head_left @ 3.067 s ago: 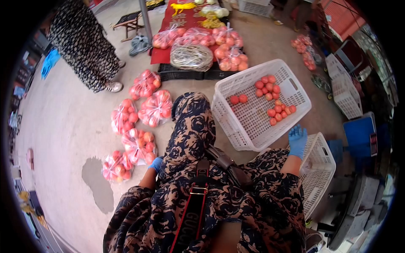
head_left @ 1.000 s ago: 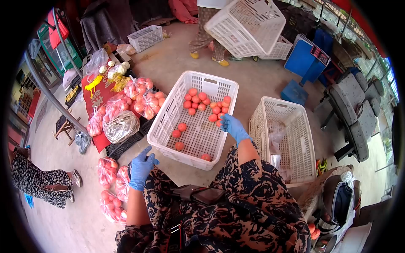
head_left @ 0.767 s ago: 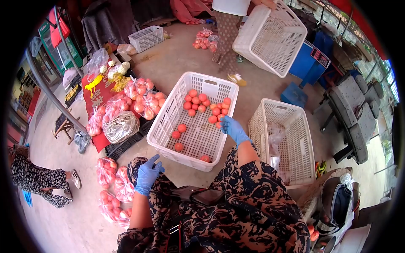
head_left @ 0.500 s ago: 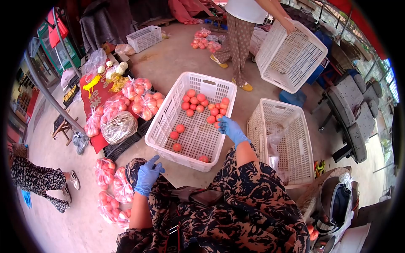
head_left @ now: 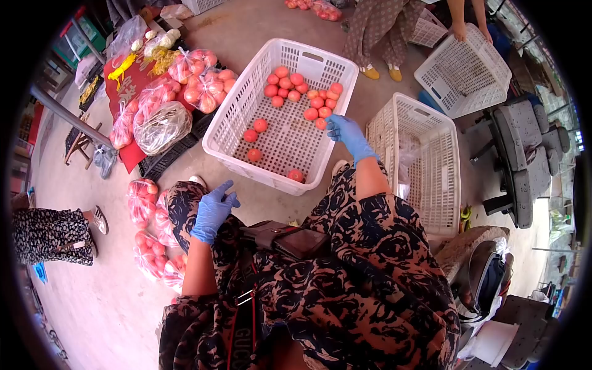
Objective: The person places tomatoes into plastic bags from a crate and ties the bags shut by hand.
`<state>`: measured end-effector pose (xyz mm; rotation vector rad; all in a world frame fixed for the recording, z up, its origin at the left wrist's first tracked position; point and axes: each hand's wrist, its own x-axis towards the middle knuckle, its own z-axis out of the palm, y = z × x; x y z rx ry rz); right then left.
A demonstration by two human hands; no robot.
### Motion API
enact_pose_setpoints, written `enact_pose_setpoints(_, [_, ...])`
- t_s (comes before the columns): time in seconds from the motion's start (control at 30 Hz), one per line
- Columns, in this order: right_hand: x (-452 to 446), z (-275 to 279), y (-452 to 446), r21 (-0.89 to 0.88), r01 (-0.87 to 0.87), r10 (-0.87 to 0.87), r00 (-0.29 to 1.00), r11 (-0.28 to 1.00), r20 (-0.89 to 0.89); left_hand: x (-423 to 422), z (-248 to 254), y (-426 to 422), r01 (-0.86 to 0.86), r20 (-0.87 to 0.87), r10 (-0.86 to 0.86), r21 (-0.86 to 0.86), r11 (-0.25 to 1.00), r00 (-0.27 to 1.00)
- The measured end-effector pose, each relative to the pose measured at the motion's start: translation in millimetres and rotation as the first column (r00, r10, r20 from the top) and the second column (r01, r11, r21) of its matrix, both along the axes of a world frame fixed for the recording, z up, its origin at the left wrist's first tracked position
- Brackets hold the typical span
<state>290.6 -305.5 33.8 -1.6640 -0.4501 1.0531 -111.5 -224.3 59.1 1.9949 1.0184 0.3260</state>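
Note:
A white plastic crate (head_left: 217,145) stands in front of me with several red tomatoes (head_left: 284,82) in loose groups on its bottom. My right hand (head_left: 351,138), in a blue glove, is over the crate's right rim. Its fingers are loosely bent and apart, with the fingertips beside the nearest tomato (head_left: 320,124); I cannot tell whether they touch it. My left hand (head_left: 214,211), also gloved in blue, hovers above my left knee, fingers spread and holding nothing.
Bagged tomatoes (head_left: 143,202) lie on the floor to my left, more on a red cloth (head_left: 131,159). A second white crate (head_left: 457,179) holding clear plastic stands right. Another person's hands (head_left: 459,32) hold a tilted crate (head_left: 507,77). Stacked grey chairs (head_left: 522,179) stand far right.
My view has tipped downward, so the crates sit higher in it. My right hand stays at the rim, its fingertips slightly farther from the tomato. The other person's crate is lower, with both hands visible.

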Motion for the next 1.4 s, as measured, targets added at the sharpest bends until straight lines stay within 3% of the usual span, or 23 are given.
enact_pose_setpoints(0.03, [-6,-2,3,-0.072,-0.030,0.039,0.992,0.997,0.121,-1,-3,1,0.006,-0.013,-0.006,0.011,1.000,1.000])
enact_pose_setpoints(0.07, [-13,-13,5,-0.106,-0.132,0.161,0.923,0.986,0.350,-2,-5,5,-0.014,-0.017,0.013,-0.016,1.000,1.000])
enact_pose_setpoints(0.1, [-24,-27,7,-0.167,-0.216,0.273,0.788,0.962,0.551,-2,-8,8,-0.029,-0.022,0.028,-0.044,0.999,0.999])
enact_pose_setpoints(0.17, [-60,-31,11,-0.187,-0.434,0.459,0.693,0.881,0.555,-2,-11,12,-0.047,-0.017,0.045,-0.090,0.995,0.999])
enact_pose_setpoints(0.23, [-100,-40,9,-0.251,-0.585,0.631,0.654,0.772,0.417,2,-6,16,-0.018,-0.083,0.024,0.068,0.998,0.996])
enact_pose_setpoints(0.27, [-118,-59,5,-0.251,-0.611,0.625,0.534,0.751,0.569,-2,-26,23,-0.041,-0.018,0.041,-0.033,0.999,0.999])
enact_pose_setpoints(0.3, [-127,-56,3,-0.418,-0.714,0.818,0.403,0.561,0.410,-9,-49,31,-0.049,0.046,0.056,-0.138,0.989,0.997])
enact_pose_setpoints(0.33, [-140,-92,2,-0.465,-0.696,0.802,0.276,0.547,0.530,-9,-57,36,-0.026,0.026,0.029,-0.119,0.993,0.999])
enact_pose_setpoints(0.37, [-150,-132,0,-0.419,-0.631,0.713,0.323,0.653,0.623,-10,-59,38,-0.017,-0.004,0.017,-0.096,0.995,1.000])
enact_pose_setpoints(0.43, [-148,-127,10,-0.574,-0.598,0.816,0.276,0.560,0.508,-7,-57,36,-0.018,-0.079,0.016,-0.031,0.999,0.997])
enact_pose_setpoints(0.5, [-140,-121,15,-0.601,-0.618,0.851,0.246,0.507,0.464,-2,-54,32,-0.042,-0.093,0.037,-0.051,0.998,0.995])
enact_pose_setpoints(0.53, [-138,-118,14,-0.614,-0.631,0.870,0.227,0.474,0.438,-1,-60,34,0.000,-0.056,0.001,0.019,1.000,0.998])
enact_pose_setpoints(0.63, [-135,-117,11,-0.613,-0.642,0.867,0.177,0.461,0.466,7,-58,34,-0.013,-0.045,0.008,-0.108,0.994,0.999])
enact_pose_setpoints(0.73, [-137,-134,7,-0.541,-0.626,0.797,0.235,0.562,0.556,7,-55,34,0.076,-0.093,-0.071,0.060,0.995,0.993])
enact_pose_setpoints(0.83, [-127,-121,-4,-0.646,-0.611,0.866,0.141,0.458,0.480,15,-42,28,0.010,-0.181,-0.029,-0.103,0.995,0.983])
enact_pose_setpoints(0.93, [-115,-101,-22,-0.696,-0.594,0.890,0.079,0.404,0.449,10,-73,38,0.035,-0.095,-0.047,-0.122,0.992,0.994])
enact_pose_setpoints(1.03, [-111,-81,-29,-0.677,-0.590,0.885,0.155,0.440,0.440,16,-82,40,0.023,-0.104,-0.046,-0.212,0.977,0.994])
enact_pose_setpoints(1.17, [-97,13,-48,-0.468,-0.480,0.652,0.355,0.742,0.670,20,-101,41,0.096,-0.054,-0.110,-0.214,0.972,0.992])
enact_pose_setpoints(1.23, [-82,49,-77,-0.076,-0.307,0.221,0.471,0.949,0.854,39,-83,21,0.101,-0.064,-0.118,-0.229,0.968,0.991])
enact_pose_setpoints(1.27, [-74,54,-108,0.184,-0.105,-0.094,0.564,0.977,0.820,41,-73,11,0.092,-0.082,-0.114,-0.233,0.968,0.990])
enact_pose_setpoints(1.3, [-65,60,-133,0.413,0.119,-0.402,0.575,0.903,0.713,42,-76,9,0.120,-0.088,-0.141,-0.209,0.970,0.986])
enact_pose_setpoints(1.37, [-55,32,-153,0.598,0.333,-0.636,0.653,0.729,0.411,47,-85,8,0.181,-0.093,-0.198,-0.164,0.970,0.976])
enact_pose_setpoints(1.4, [-52,38,-162,0.583,0.328,-0.645,0.585,0.743,0.493,57,-77,-1,0.182,-0.109,-0.202,-0.170,0.969,0.973])
